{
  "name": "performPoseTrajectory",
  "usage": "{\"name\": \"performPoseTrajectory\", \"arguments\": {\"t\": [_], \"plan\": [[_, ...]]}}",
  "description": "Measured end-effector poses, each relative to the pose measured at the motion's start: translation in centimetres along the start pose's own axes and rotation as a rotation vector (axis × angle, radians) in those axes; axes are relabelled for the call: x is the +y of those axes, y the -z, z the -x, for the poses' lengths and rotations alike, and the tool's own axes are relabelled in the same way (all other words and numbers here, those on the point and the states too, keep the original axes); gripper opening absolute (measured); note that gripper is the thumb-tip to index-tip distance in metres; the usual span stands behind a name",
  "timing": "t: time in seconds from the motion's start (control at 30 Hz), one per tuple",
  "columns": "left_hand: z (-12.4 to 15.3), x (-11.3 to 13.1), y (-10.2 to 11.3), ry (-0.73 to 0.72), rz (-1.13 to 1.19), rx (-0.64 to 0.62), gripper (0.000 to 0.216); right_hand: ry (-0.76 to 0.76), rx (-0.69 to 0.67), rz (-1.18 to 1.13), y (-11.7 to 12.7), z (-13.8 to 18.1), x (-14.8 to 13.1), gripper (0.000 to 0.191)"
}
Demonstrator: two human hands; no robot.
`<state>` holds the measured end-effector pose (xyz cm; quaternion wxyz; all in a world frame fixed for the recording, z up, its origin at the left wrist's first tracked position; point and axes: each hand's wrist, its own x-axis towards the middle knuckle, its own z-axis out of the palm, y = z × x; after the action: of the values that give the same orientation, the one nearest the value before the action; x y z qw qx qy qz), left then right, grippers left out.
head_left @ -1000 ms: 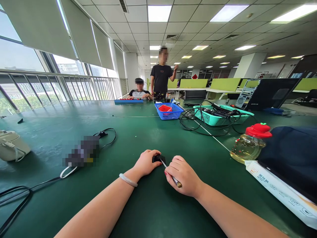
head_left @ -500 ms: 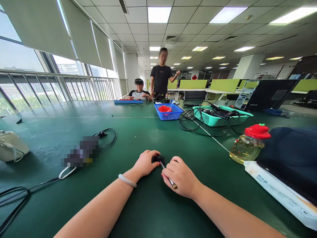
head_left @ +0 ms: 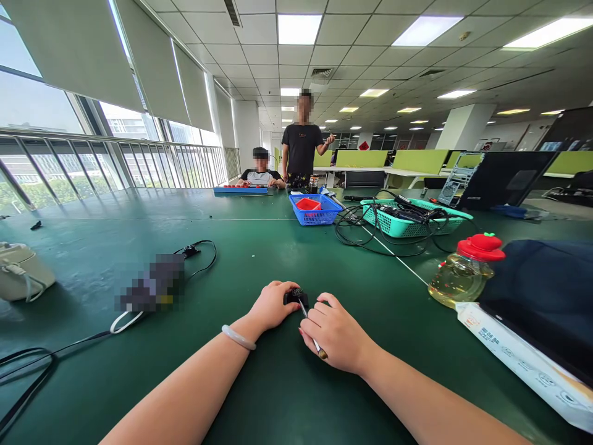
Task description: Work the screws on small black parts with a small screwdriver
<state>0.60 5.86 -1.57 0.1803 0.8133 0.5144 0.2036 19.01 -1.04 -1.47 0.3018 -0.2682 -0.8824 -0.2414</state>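
My left hand (head_left: 272, 307) rests on the green table, thumb and fingers closed around a small black block-shaped part (head_left: 291, 297). The part's exact kind is too small to make out. Beside it, my right hand (head_left: 339, 339) grips a slim silver tool (head_left: 319, 351) with a rounded brownish rear end. The tool slants forward and left, its tip at the near side of the black part. My right fingers hide the middle of the tool, and whether its tip touches the part is hard to see.
On the right are a red-capped bottle (head_left: 463, 275), a white package (head_left: 519, 364) and a dark bag (head_left: 546, 278). Farther back sit a blue basket (head_left: 315, 216) and a teal basket (head_left: 398, 230) with cables. A cream pouch (head_left: 23, 272) lies left. Two people are beyond the table.
My right hand has shifted slightly, and the tool's rear end has swung a little left and down. My left hand and the black part stay in place.
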Motion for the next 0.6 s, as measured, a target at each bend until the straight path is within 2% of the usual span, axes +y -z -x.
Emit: {"name": "performPoseTrajectory", "arguments": {"t": [0.27,0.6], "plan": [[0.11,0.09,0.06,-0.008,0.005,-0.002,0.039,-0.046,-0.010,-0.056,0.02,-0.04,-0.05,0.022],[0.07,0.20,0.11,-0.015,0.014,0.007,0.034,-0.044,-0.043,0.006,0.22,0.12,0.00,0.023]]}}
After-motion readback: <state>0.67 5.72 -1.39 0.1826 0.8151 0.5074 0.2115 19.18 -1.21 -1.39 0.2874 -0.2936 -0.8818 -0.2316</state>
